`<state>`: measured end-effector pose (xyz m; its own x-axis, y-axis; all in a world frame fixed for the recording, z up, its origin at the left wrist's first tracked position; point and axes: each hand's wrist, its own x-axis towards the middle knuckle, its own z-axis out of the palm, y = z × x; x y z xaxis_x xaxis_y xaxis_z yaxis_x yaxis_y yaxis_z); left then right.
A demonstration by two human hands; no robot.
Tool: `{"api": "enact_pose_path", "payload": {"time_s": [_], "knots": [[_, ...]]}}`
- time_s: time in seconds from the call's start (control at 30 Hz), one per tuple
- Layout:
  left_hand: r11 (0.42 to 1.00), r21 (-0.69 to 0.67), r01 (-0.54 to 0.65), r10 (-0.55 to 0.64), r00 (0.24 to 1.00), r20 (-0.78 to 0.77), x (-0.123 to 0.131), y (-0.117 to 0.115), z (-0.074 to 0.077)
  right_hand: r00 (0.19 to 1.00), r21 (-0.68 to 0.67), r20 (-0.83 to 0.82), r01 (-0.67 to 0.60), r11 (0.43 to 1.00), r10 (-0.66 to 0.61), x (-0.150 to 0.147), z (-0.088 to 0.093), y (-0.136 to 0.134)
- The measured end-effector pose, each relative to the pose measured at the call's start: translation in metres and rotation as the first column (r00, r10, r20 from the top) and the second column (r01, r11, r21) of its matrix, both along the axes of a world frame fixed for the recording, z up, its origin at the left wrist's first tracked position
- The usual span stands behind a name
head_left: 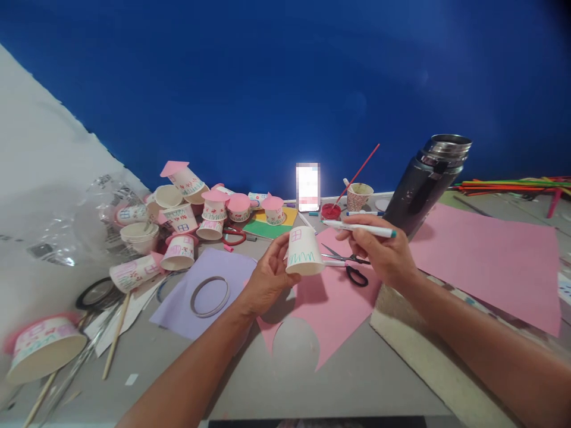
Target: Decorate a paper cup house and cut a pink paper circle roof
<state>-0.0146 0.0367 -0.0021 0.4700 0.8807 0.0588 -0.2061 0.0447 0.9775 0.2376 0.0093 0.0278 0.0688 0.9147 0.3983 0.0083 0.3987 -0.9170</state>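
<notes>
- The left hand (267,279) holds a paper cup (303,249) upside down, with the thumb on one side and the fingers round the other.
- The cup is up in the air, to the left of the black flask (423,184) and a bit lower.
- The cup has a pink window and a green zigzag line drawn on it.
- The right hand (383,255) is closed on a white pen (359,227), pinched between thumb and fingers. It sits just below the flask, near the cup but not touching it.
- The pen lies flat above the top of the cup, and its thin end points away from the flask. I cannot tell if the cap is on.
- I think the step is drawing on the cup, and right now the pen is off it.
- To make one more mark, the pen would need to tip down until its thin end meets the cup wall. The left hand would need to hold the cup still with a bare side facing the pen.
- Both arms come in from the bottom and bend toward each other.
- Scissors (345,264) lie on pink paper (330,303) under the hands, left of the flask.
- More drawn cups (214,208) are piled far to the left of the flask.
</notes>
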Motion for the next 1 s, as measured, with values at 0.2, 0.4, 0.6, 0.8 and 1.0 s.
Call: {"api": "enact_pose_path", "payload": {"time_s": [0.2,0.4,0.6,0.8,1.0], "knots": [[0.998,-0.039,0.05,-0.048,0.998,0.05,0.006,-0.007,0.003,0.959,-0.006,0.267,-0.096,0.995,0.094,-0.006,-0.005,0.0],[0.993,-0.087,0.086,-0.081,0.995,0.059,0.012,-0.014,-0.001,0.895,0.004,0.441,-0.084,0.996,0.073,-0.005,-0.001,-0.003],[0.982,0.13,0.135,-0.131,0.991,-0.035,0.004,-0.009,0.005,0.757,0.125,0.653,-0.107,0.986,0.0,-0.002,0.001,-0.003],[0.962,0.242,0.126,-0.066,0.968,-0.241,-0.006,-0.006,0.013,0.736,0.101,0.674,-0.18,0.979,0.066,-0.002,-0.005,-0.002],[0.933,0.356,0.054,0.06,0.952,-0.301,-0.005,-0.003,0.008,0.91,0.126,0.415,-0.082,0.989,0.023,0.002,0.004,-0.006]]}}
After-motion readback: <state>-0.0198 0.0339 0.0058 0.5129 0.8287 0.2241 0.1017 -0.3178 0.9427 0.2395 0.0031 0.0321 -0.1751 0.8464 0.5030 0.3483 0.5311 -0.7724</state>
